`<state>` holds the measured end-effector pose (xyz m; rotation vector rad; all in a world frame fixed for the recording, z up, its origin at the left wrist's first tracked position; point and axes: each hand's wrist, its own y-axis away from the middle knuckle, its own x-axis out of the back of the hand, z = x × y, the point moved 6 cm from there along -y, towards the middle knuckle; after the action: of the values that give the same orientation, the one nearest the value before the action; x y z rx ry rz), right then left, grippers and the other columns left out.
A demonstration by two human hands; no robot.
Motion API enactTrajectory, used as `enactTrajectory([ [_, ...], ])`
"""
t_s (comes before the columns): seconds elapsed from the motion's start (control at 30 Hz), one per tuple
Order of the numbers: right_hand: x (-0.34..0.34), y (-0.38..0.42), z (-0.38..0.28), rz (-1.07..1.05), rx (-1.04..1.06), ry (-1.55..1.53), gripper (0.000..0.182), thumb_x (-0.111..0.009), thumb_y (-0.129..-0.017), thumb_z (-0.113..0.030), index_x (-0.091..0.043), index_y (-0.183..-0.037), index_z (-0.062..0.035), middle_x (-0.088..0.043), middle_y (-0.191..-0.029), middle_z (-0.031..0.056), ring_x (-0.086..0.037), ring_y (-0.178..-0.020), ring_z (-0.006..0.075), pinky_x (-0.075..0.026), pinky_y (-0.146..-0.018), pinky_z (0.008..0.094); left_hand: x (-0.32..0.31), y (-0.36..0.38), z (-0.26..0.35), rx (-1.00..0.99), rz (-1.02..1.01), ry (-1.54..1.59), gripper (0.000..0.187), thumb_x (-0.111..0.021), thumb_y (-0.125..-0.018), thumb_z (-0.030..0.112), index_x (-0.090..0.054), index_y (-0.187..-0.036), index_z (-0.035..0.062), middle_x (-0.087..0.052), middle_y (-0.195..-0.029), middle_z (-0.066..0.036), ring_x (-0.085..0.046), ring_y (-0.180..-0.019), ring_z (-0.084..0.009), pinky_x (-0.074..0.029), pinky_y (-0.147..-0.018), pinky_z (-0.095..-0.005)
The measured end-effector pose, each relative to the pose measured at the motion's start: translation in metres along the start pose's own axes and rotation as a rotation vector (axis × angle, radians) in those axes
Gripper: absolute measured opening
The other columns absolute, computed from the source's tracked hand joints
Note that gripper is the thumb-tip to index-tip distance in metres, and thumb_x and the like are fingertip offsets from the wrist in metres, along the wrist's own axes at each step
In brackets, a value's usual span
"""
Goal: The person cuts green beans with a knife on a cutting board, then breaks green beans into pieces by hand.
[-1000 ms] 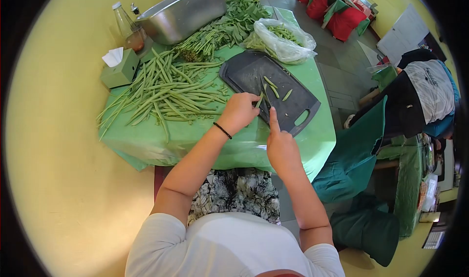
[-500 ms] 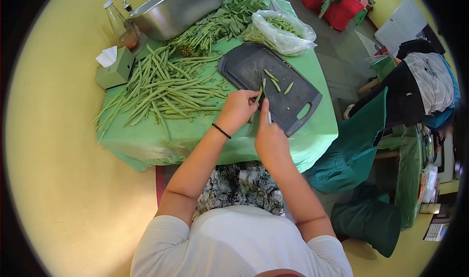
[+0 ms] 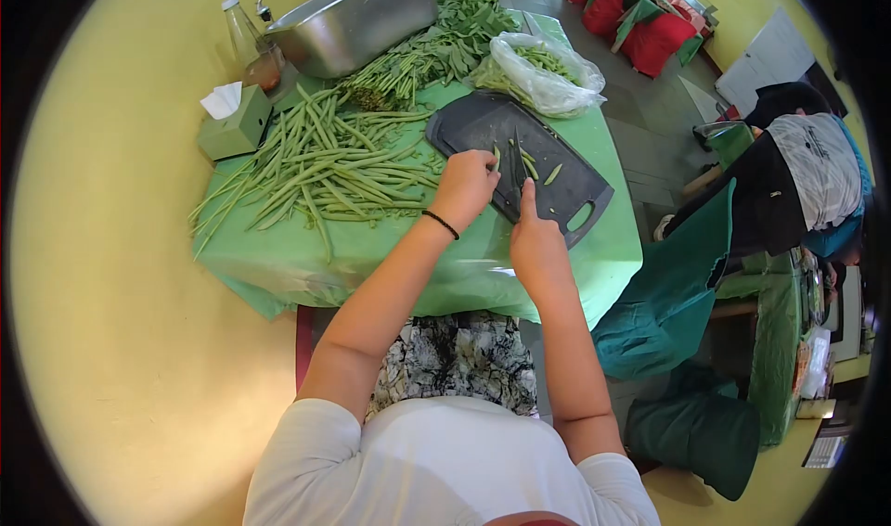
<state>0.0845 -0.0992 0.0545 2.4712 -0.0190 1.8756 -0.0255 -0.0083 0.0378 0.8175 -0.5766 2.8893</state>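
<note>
Green bean (image 3: pixel 497 159) sits over the near-left part of the dark board, its tip pointing away. Nearest comes the right hand (image 3: pixel 540 250), closed round a knife (image 3: pixel 517 162) with its index finger stretched forward along it. Slightly farther and left, the left hand (image 3: pixel 466 187) pinches the bean between thumb and fingers, so it is the closer hand. The bean's long axis runs near to far, roughly alongside the blade, which lies just right of it. Cut pieces (image 3: pixel 553 174) rest right of the knife on the cutting board (image 3: pixel 464 118); beyond stands a plastic bag (image 3: pixel 577 99).
</note>
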Motion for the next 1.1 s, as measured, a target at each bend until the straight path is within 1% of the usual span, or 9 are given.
enactTrajectory([
  [0.1, 0.009, 0.009, 0.011, 0.029, -0.043, -0.013, 0.07, -0.047, -0.085, -0.006, -0.016, -0.147, -0.0017, -0.062, -0.074, 0.024, -0.061, -0.057, 0.038, -0.049, -0.054, 0.0475, -0.015, -0.01, -0.002, -0.019, 0.027, 0.013, 0.023, -0.061, -0.072, 0.006, -0.068, -0.091, -0.0044, -0.067, -0.075, -0.016, -0.057, -0.061, -0.0324, -0.046, -0.059, -0.0379],
  [0.23, -0.002, 0.016, 0.001, -0.02, 0.037, -0.031, 0.071, -0.048, -0.084, -0.006, -0.016, -0.148, -0.0027, -0.062, -0.073, 0.023, -0.061, -0.056, 0.0372, -0.049, -0.054, 0.0464, -0.013, -0.007, -0.007, 0.033, -0.012, -0.004, 0.03, -0.065, -0.072, 0.006, -0.067, -0.1, -0.0054, -0.065, -0.069, -0.01, -0.055, -0.057, -0.0187, -0.045, -0.057, -0.0292],
  [0.4, -0.011, 0.013, -0.004, -0.005, 0.061, 0.049, 0.072, -0.05, -0.083, -0.005, -0.017, -0.147, -0.0016, -0.061, -0.07, 0.0214, -0.061, -0.055, 0.0355, -0.049, -0.052, 0.045, -0.005, 0.009, 0.002, -0.047, -0.093, -0.086, 0.031, -0.064, -0.073, 0.004, -0.066, -0.102, -0.0061, -0.065, -0.07, -0.009, -0.054, -0.056, -0.0177, -0.045, -0.056, -0.0288],
  [0.6, -0.01, 0.004, -0.009, -0.056, 0.053, 0.078, 0.073, -0.05, -0.082, -0.003, -0.017, -0.147, 0.0001, -0.061, -0.068, 0.0198, -0.061, -0.054, 0.0338, -0.049, -0.049, 0.0439, -0.01, 0.01, -0.007, 0.066, -0.145, 0.055, 0.027, -0.063, -0.074, 0.003, -0.067, -0.098, -0.0057, -0.064, -0.069, -0.007, -0.053, -0.056, -0.0155, -0.044, -0.055, -0.0267],
  [0.73, -0.018, -0.032, -0.014, 0.006, 0.008, -0.077, 0.072, -0.048, -0.083, -0.004, -0.017, -0.148, -0.0036, -0.062, -0.07, 0.0255, -0.06, -0.057, 0.0406, -0.045, -0.051, 0.0504, -0.01, 0.012, -0.014, 0.155, -0.097, 0.14, 0.022, -0.063, -0.074, 0.003, -0.067, -0.094, -0.0043, -0.063, -0.066, -0.005, -0.053, -0.055, -0.0123, -0.043, -0.053, -0.0241],
  [0.77, -0.017, -0.028, -0.015, 0.007, 0.008, -0.078, 0.072, -0.048, -0.083, -0.004, -0.017, -0.148, -0.0036, -0.062, -0.07, 0.0255, -0.06, -0.057, 0.0406, -0.045, -0.051, 0.0504, -0.009, 0.014, -0.013, 0.155, -0.097, 0.138, 0.022, -0.063, -0.074, 0.003, -0.067, -0.094, -0.0043, -0.063, -0.066, -0.005, -0.053, -0.055, -0.0123, -0.043, -0.053, -0.0241],
  [0.9, -0.013, -0.002, -0.018, -0.068, -0.005, 0.036, 0.073, -0.049, -0.082, -0.002, -0.017, -0.146, 0.0017, -0.061, -0.071, 0.0206, -0.062, -0.057, 0.0337, -0.05, -0.052, 0.0434, -0.003, 0.019, -0.008, 0.187, -0.06, 0.05, 0.018, -0.063, -0.073, 0.003, -0.065, -0.091, -0.0019, -0.062, -0.065, -0.003, -0.053, -0.054, -0.0106, -0.042, -0.051, -0.0221],
  [0.93, -0.013, 0.0, -0.019, -0.069, -0.002, 0.04, 0.073, -0.049, -0.082, -0.002, -0.017, -0.146, 0.0017, -0.061, -0.071, 0.0206, -0.062, -0.057, 0.0337, -0.05, -0.052, 0.0434, -0.001, 0.02, -0.008, 0.189, -0.056, 0.053, 0.018, -0.063, -0.073, 0.003, -0.065, -0.091, -0.0019, -0.062, -0.065, -0.003, -0.053, -0.054, -0.0106, -0.042, -0.051, -0.0221],
  [1.1, -0.014, 0.016, -0.006, -0.098, -0.032, 0.066, 0.071, -0.049, -0.083, -0.004, -0.018, -0.147, -0.0007, -0.062, -0.071, 0.0221, -0.062, -0.058, 0.0351, -0.05, -0.053, 0.0438, -0.012, 0.029, -0.008, 0.268, -0.259, 0.2, 0.02, -0.063, -0.073, 0.003, -0.063, -0.093, -0.0008, -0.063, -0.066, -0.004, -0.054, -0.054, -0.011, -0.043, -0.052, -0.023],
])
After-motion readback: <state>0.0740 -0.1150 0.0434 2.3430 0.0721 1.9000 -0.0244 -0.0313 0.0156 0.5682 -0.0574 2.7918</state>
